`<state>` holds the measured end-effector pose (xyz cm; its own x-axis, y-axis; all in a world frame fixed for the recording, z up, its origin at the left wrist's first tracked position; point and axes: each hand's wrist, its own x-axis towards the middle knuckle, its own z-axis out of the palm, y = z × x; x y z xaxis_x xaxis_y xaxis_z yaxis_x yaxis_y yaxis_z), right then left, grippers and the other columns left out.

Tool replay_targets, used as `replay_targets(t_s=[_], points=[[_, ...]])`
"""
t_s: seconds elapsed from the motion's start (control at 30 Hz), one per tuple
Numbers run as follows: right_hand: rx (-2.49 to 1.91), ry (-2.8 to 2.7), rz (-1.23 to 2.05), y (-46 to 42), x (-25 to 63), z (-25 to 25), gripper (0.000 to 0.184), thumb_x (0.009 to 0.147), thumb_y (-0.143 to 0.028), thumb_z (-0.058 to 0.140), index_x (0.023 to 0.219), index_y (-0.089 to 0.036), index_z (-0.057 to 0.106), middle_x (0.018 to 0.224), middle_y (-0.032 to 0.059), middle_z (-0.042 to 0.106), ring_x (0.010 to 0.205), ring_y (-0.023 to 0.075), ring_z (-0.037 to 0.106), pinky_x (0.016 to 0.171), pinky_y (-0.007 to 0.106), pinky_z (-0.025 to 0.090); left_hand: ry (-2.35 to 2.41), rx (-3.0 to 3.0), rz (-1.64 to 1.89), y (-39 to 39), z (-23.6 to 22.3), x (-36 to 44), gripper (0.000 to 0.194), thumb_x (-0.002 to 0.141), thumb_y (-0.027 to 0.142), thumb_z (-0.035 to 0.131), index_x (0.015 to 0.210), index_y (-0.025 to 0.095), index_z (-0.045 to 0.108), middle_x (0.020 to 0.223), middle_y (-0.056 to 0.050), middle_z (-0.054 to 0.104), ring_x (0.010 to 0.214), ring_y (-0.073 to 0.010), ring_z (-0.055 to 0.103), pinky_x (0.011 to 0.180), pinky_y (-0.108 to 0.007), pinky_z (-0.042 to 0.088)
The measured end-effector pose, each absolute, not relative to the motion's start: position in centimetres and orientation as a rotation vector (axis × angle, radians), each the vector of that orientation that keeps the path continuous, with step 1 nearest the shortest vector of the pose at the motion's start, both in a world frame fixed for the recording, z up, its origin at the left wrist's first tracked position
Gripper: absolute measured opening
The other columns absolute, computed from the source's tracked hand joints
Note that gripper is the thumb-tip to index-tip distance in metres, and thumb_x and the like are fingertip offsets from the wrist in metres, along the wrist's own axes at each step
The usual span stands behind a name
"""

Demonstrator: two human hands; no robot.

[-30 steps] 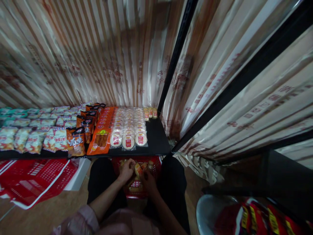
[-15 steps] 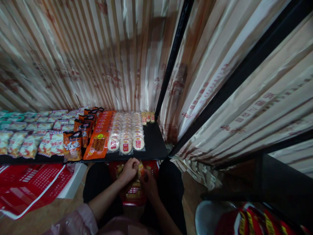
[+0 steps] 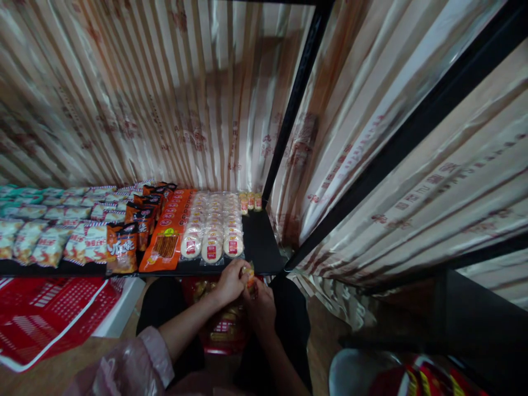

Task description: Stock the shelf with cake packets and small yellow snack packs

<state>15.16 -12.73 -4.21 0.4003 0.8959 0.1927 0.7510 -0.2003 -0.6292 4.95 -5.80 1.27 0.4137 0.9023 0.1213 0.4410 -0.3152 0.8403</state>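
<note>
My left hand (image 3: 230, 283) and my right hand (image 3: 260, 306) are closed together on a small yellow snack packet (image 3: 248, 271), held just below the front edge of the black shelf (image 3: 259, 242). Under the hands a red basket (image 3: 223, 330) with more small packets rests between my knees. On the shelf lie rows of round white cakes in clear wrap (image 3: 212, 231), an orange strip of snack packs (image 3: 169, 234) and orange bags (image 3: 121, 247). A few small yellow packets (image 3: 250, 202) stand at the back right corner of the shelf.
Pale snack bags (image 3: 45, 236) fill the shelf's left part. Striped curtains (image 3: 165, 99) hang behind the shelf, which has black metal posts (image 3: 291, 110). A red and white bag (image 3: 45, 313) lies on the floor at left. A white bowl-like container (image 3: 355, 368) sits at lower right.
Both hands have risen out of the red basket with the yellow packet and moved right, up to the shelf's front edge. The view has shifted slightly.
</note>
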Motion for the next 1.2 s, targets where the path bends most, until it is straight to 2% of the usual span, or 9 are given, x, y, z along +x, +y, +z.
replay_targets(t_s=[0.13, 0.33, 0.43, 0.6, 0.93, 1.2], points=[[-2.006, -1.37, 0.261, -11.5, 16.0, -4.0, 0.034, 0.08, -0.04, 0.049, 0.102, -0.017, 0.061, 0.091, 0.0093, 0.067, 0.085, 0.0221, 0.059, 0.076, 0.031, 0.046, 1.164, 1.975, 0.762, -4.9, 2.5, 5.9, 0.015, 0.077, 0.012, 0.051, 0.087, 0.019, 0.059, 0.087, -0.002, 0.059, 0.082, -0.0145, 0.055, 0.079, -0.026, 0.044], [-1.869, -1.259, 0.4, -9.6, 17.0, -3.0, 0.046, 0.079, -0.041, 0.047, 0.11, -0.009, 0.058, 0.092, 0.0142, 0.063, 0.071, 0.0208, 0.061, 0.073, 0.035, 0.05, 1.132, 2.057, 0.719, -3.1, 4.0, 7.2, 0.018, 0.078, 0.011, 0.049, 0.09, 0.019, 0.059, 0.092, -0.003, 0.059, 0.087, -0.0154, 0.055, 0.082, -0.027, 0.044], [-1.777, -1.184, 0.485, -8.6, 17.4, -2.4, 0.047, 0.08, -0.039, 0.045, 0.114, -0.009, 0.056, 0.098, 0.0153, 0.06, 0.065, 0.0183, 0.061, 0.067, 0.034, 0.053, 1.142, 2.07, 0.715, -2.0, 4.6, 7.8, 0.02, 0.078, 0.009, 0.048, 0.091, 0.02, 0.059, 0.092, -0.002, 0.059, 0.088, -0.0152, 0.055, 0.083, -0.027, 0.044], [-1.712, -1.091, 0.469, -6.4, 17.9, -2.0, 0.044, 0.081, -0.036, 0.045, 0.117, -0.013, 0.054, 0.1, 0.0136, 0.058, 0.073, 0.0188, 0.063, 0.07, 0.035, 0.056, 1.142, 2.099, 0.721, 0.0, 5.1, 9.0, 0.025, 0.077, 0.006, 0.045, 0.091, 0.021, 0.06, 0.093, -0.002, 0.059, 0.092, -0.0156, 0.055, 0.086, -0.028, 0.043], [-1.699, -0.998, 0.413, -2.0, 19.3, -3.1, 0.044, 0.074, -0.025, 0.044, 0.113, -0.009, 0.056, 0.1, 0.015, 0.056, 0.077, 0.02, 0.061, 0.073, 0.036, 0.054, 1.19, 2.173, 0.659, 3.6, 4.4, 11.6, 0.027, 0.077, 0.004, 0.044, 0.091, 0.019, 0.062, 0.094, -0.003, 0.061, 0.089, -0.0155, 0.055, 0.082, -0.026, 0.044], [-1.731, -0.979, 0.402, 0.8, 20.0, -3.4, 0.042, 0.069, -0.018, 0.042, 0.11, -0.013, 0.051, 0.106, 0.0139, 0.054, 0.078, 0.0166, 0.059, 0.071, 0.03, 0.051, 1.232, 2.155, 0.647, 5.6, 4.4, 12.8, 0.026, 0.077, 0.003, 0.045, 0.091, 0.019, 0.061, 0.094, -0.004, 0.061, 0.09, -0.0162, 0.055, 0.083, -0.027, 0.044]])
